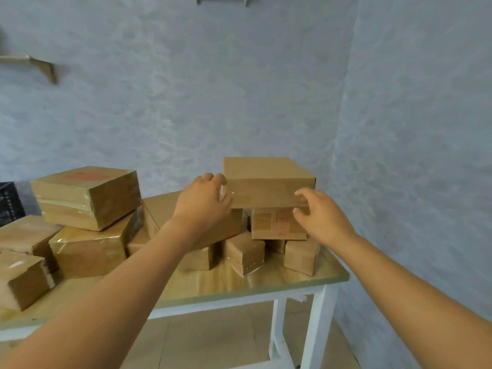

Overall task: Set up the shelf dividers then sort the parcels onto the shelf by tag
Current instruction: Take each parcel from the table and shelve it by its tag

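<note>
Topping a parcel pile, a plain cardboard box is gripped by left hand and right hand, seemingly for lifting shelfward.

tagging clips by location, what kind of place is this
Probably a small parcel sorting or mailroom corner, not a warehouse. A wooden-topped table with white legs is heaped with taped cardboard parcels, some bearing printed tags. Both hands reach the top parcel. Plain grey walls carry small brackets.
</note>
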Tool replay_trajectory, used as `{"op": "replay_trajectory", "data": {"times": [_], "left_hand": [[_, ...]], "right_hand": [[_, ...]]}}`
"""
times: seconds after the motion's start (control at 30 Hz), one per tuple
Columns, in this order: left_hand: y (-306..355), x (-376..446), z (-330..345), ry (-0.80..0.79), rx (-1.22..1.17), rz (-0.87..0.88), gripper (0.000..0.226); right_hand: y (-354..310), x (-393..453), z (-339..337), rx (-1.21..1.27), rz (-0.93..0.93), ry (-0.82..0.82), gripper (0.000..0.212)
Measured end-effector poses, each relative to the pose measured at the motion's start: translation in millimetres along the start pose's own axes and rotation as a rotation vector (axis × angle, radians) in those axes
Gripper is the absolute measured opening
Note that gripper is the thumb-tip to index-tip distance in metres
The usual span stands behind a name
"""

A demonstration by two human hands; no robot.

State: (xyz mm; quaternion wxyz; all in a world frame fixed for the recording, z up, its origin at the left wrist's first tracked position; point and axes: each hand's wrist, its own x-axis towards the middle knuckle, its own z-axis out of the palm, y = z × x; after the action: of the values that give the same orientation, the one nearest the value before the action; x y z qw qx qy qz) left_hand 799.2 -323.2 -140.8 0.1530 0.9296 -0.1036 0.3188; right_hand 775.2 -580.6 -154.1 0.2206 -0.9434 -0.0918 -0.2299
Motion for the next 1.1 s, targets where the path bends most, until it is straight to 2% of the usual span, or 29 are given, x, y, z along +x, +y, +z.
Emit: {"op": "replay_trajectory", "data": {"times": [0.13, 0.2, 0.3, 0.37, 0.43, 0.5, 0.57, 0.63, 0.87, 0.97, 1.1], "left_hand": [[-23.5, 63.0, 28.0, 0.039, -0.154, -0.124, 0.041], [-34.5, 90.5, 41.8, 0.01, -0.207, -0.194, 0.045], [-44.7, 121.9, 61.2, -0.164, -0.409, -0.367, 0.056], [-47.8, 135.7, 74.8, -0.36, -0.616, -0.532, 0.062], [-50.7, 141.2, 85.6, -0.542, -0.818, -0.691, 0.058], [-53.4, 142.1, 92.0, -0.627, -1.001, -0.817, 0.054], [-56.6, 143.9, 98.2, -0.643, -1.11, -0.871, 0.056], [-57.7, 146.0, 101.3, -0.613, -1.187, -0.877, 0.061], [-46.8, 156.9, 73.1, -0.316, -1.416, -0.736, 0.052], [-40.3, 154.9, 61.5, -0.271, -1.48, -0.636, 0.052], [-36.5, 148.7, 51.9, -0.248, -1.507, -0.494, 0.056]], "right_hand": [[25.9, 60.9, 7.8, 0.084, 0.139, 0.169, 0.041], [37.9, 88.7, 11.2, 0.125, 0.223, 0.203, 0.043], [53.1, 120.4, 18.6, 0.22, 0.371, 0.151, 0.054], [61.9, 135.0, 24.6, 0.304, 0.482, 0.07, 0.062], [69.1, 142.2, 30.6, 0.432, 0.568, -0.046, 0.059], [74.7, 145.2, 34.4, 0.554, 0.598, -0.109, 0.051], [78.2, 147.3, 33.6, 0.588, 0.58, -0.109, 0.047], [78.3, 147.8, 29.7, 0.612, 0.564, -0.118, 0.046], [68.3, 156.4, 8.0, 0.786, 0.489, -0.079, 0.041], [68.0, 156.9, -0.9, 0.951, 0.482, -0.139, 0.046], [69.2, 152.7, -7.3, 1.169, 0.514, -0.233, 0.035]]}}
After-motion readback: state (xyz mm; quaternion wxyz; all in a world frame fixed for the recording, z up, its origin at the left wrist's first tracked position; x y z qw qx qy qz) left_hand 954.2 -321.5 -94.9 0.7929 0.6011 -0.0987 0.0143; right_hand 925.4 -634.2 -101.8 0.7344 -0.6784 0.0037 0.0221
